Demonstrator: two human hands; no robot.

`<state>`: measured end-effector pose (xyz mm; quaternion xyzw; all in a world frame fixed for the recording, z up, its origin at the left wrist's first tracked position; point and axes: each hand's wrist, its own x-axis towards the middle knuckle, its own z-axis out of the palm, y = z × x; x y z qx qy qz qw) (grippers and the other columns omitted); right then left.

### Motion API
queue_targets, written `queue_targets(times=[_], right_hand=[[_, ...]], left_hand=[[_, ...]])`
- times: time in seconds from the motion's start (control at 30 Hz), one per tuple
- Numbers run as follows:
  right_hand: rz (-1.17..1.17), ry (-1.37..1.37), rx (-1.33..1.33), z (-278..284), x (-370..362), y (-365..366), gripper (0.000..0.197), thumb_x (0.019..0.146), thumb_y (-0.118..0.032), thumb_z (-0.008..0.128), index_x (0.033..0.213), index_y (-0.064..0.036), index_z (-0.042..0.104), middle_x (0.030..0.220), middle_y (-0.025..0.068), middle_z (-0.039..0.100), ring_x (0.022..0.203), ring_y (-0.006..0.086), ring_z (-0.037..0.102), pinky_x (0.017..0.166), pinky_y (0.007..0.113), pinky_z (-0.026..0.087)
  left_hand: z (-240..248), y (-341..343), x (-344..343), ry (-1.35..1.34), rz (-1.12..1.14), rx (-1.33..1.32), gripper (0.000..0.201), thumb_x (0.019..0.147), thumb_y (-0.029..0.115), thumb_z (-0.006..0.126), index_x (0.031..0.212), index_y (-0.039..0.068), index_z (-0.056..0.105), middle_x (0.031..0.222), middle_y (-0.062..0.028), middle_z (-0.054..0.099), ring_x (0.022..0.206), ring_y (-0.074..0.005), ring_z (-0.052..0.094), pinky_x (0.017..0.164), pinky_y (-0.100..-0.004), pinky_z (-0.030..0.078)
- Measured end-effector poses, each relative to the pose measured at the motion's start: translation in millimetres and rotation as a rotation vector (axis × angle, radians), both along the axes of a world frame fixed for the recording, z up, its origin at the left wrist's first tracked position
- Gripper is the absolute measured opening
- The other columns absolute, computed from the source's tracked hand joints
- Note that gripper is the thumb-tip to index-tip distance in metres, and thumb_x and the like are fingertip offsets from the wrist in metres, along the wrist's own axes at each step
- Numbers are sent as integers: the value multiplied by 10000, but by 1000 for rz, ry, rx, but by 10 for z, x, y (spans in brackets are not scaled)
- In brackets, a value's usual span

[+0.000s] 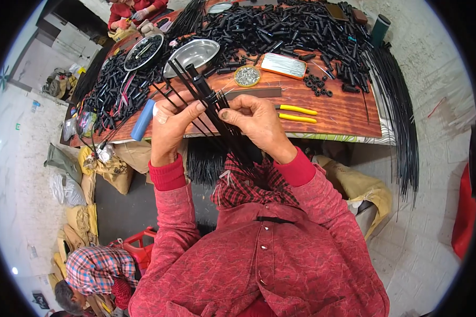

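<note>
Above the near edge of the table, my left hand (173, 127) is closed around a black tubular piece (200, 83), thumb pressed on its side. Thin black rods (238, 148) are joined around that piece; some stick up past my fingers, others hang toward my lap. My right hand (258, 121) pinches at the upper ends of the rods, with thumb and forefinger together beside the tube. Whether a small part sits between those fingertips cannot be made out. Just right of this hand lie yellow-handled pliers (297, 113), and a blue cylinder (143, 120) rests beside my left wrist.
Black tubular parts (291, 31) are heaped across the table (354, 119). Nearer stand a steel bowl (203, 50), a dish of small metal pieces (247, 76) and a tray of wires (284, 64). Long rods (402, 132) overhang the right edge. A person (98, 269) bends at lower left.
</note>
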<state>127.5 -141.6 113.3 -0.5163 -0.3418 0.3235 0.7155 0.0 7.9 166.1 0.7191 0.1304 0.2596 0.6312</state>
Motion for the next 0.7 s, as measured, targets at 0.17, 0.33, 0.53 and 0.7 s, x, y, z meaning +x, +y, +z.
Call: queue_targets(times=[0.17, 0.33, 0.53, 0.7], right_hand=[[27, 56, -33, 27, 11, -19, 156, 882, -130, 764, 930, -9, 678, 822, 0, 688, 702, 39, 596, 600, 193, 449], [85, 157, 11, 13, 57, -48, 126, 859, -92, 764, 888, -4, 678, 795, 39, 704, 697, 66, 625, 604, 231, 485], [217, 173, -60, 29, 151, -55, 230, 823, -251, 827, 831, -68, 689, 743, -16, 654, 620, 49, 558, 564, 207, 430], [277, 203, -95, 53, 158, -49, 249, 809, -278, 837, 796, -86, 678, 712, -33, 631, 601, 53, 540, 542, 214, 414]], left_hand=[[-135, 37, 15, -68, 34, -75, 230, 861, 31, 739, 1084, -24, 722, 1002, -89, 740, 893, -145, 681, 836, -287, 537], [-103, -12, 31, -116, 3, -44, 244, 857, 35, 744, 1088, -38, 720, 1011, -102, 739, 911, -164, 683, 873, -311, 533], [-154, 67, -34, -127, -45, 5, 354, 844, 97, 781, 1128, -87, 678, 1046, -146, 726, 885, -182, 690, 826, -302, 552], [-228, 166, -86, -133, -50, 9, 387, 828, 120, 801, 1118, -102, 675, 1049, -169, 724, 897, -194, 695, 840, -310, 552]])
